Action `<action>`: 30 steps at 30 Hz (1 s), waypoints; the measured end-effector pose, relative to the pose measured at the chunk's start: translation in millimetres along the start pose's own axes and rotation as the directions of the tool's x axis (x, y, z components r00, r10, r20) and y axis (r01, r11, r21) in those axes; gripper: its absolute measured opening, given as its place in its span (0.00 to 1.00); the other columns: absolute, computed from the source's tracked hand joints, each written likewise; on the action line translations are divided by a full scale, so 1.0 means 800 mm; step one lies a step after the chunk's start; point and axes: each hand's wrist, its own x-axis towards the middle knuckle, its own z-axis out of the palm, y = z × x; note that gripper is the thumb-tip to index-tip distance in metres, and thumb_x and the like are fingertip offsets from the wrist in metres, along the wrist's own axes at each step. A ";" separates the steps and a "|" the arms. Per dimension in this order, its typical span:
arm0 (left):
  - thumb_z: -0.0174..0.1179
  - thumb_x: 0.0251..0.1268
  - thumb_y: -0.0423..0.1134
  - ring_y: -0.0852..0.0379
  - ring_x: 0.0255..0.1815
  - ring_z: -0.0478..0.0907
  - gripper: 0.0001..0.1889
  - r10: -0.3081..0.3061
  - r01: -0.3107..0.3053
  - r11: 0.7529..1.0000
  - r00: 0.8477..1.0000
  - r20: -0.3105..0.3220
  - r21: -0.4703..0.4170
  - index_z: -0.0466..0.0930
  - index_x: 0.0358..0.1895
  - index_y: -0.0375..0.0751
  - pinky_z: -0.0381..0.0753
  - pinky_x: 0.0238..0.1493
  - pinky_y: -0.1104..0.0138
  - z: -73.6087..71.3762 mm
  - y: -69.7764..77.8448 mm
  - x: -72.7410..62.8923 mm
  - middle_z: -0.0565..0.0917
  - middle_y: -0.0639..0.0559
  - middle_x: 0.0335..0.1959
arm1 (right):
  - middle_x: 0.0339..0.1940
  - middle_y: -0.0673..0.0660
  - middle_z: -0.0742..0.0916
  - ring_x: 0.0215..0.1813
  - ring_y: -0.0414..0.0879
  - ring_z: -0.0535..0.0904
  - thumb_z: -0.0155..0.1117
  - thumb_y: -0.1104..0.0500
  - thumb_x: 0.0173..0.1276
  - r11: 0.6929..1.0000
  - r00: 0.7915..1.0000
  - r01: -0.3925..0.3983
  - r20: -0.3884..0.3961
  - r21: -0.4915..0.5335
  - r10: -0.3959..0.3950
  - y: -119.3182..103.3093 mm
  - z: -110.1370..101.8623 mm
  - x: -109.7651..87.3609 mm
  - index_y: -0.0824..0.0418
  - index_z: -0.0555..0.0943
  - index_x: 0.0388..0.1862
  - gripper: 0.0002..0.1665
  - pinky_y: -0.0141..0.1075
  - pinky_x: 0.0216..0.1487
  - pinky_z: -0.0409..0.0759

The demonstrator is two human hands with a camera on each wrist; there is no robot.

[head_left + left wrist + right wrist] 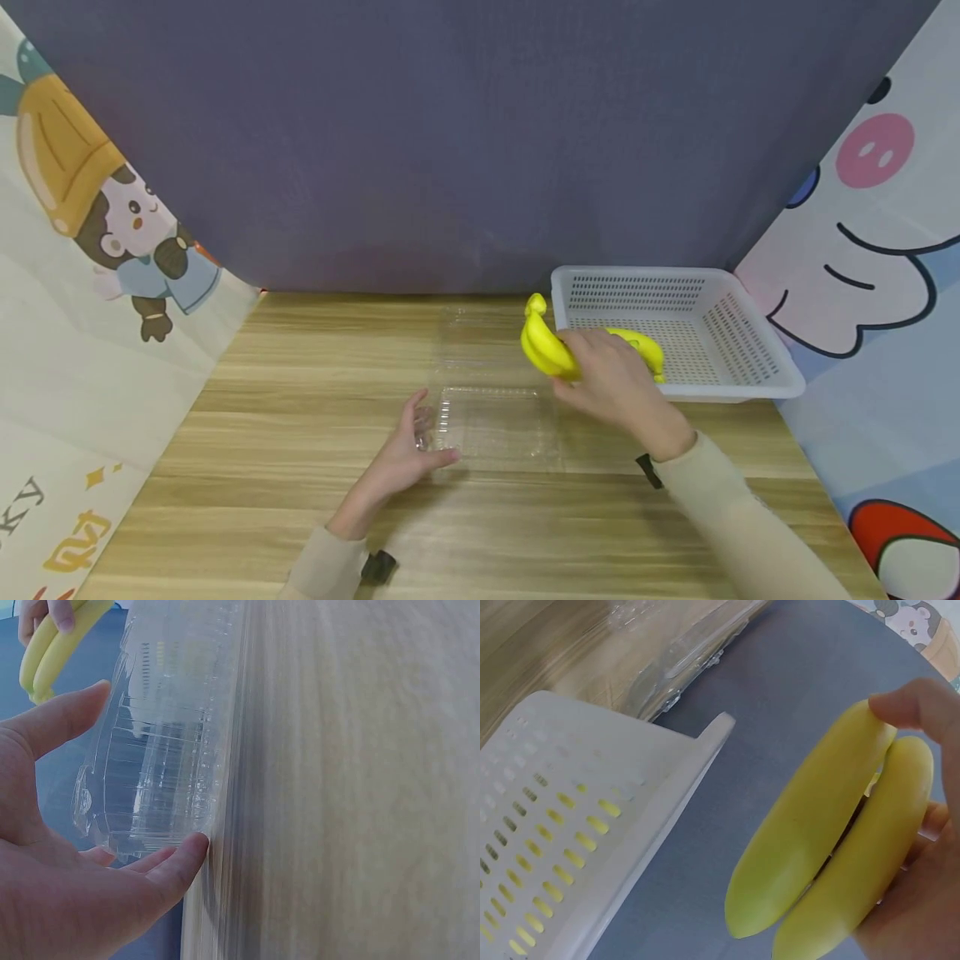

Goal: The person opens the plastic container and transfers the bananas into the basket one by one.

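Observation:
My left hand point(408, 454) is at the left end of a clear plastic clamshell box point(491, 425), thumb and fingers spread wide around that end. In the left wrist view, a fingertip point(196, 844) meets the box's lower corner. My right hand point(611, 375) grips a bunch of yellow bananas point(546, 346) above the table, at the near left corner of a white slotted basket point(750, 392). Two of these bananas point(810, 817) show side by side in the right wrist view. Past the hand, another yellow banana shape point(645, 350) overlaps the basket.
The box's transparent lid point(480, 337) lies folded back toward the dark rear wall point(450, 150). Printed cartoon panels point(135, 225) flank the wood-grain table point(300, 400). Yellow shows through the slots point(566, 859) of the basket's wall.

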 end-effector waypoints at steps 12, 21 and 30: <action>0.78 0.54 0.43 0.29 0.74 0.60 0.61 0.003 -0.003 1.000 1.000 -0.001 0.001 0.39 0.82 0.48 0.66 0.68 0.35 0.000 0.001 0.000 0.57 0.30 0.77 | 0.31 0.51 0.80 0.34 0.49 0.76 0.75 0.53 0.53 1.000 0.999 -0.001 -0.044 -0.003 0.001 0.023 0.006 -0.002 0.60 0.76 0.46 0.25 0.41 0.33 0.75; 0.78 0.54 0.43 0.29 0.75 0.59 0.61 0.007 -0.007 1.000 1.000 0.001 -0.014 0.39 0.83 0.48 0.66 0.68 0.35 0.000 0.002 -0.002 0.56 0.31 0.78 | 0.30 0.51 0.79 0.33 0.49 0.74 0.74 0.50 0.57 0.997 0.996 -0.081 -0.020 0.010 0.082 0.037 0.006 -0.008 0.60 0.77 0.49 0.25 0.41 0.30 0.74; 0.78 0.54 0.44 0.29 0.75 0.59 0.61 0.015 -0.015 1.000 1.000 0.008 -0.017 0.39 0.83 0.47 0.67 0.67 0.35 -0.001 0.002 -0.002 0.55 0.30 0.78 | 0.37 0.54 0.83 0.37 0.51 0.77 0.73 0.51 0.58 0.991 0.992 -0.128 0.002 0.030 0.128 0.054 0.009 -0.014 0.63 0.76 0.59 0.33 0.44 0.33 0.76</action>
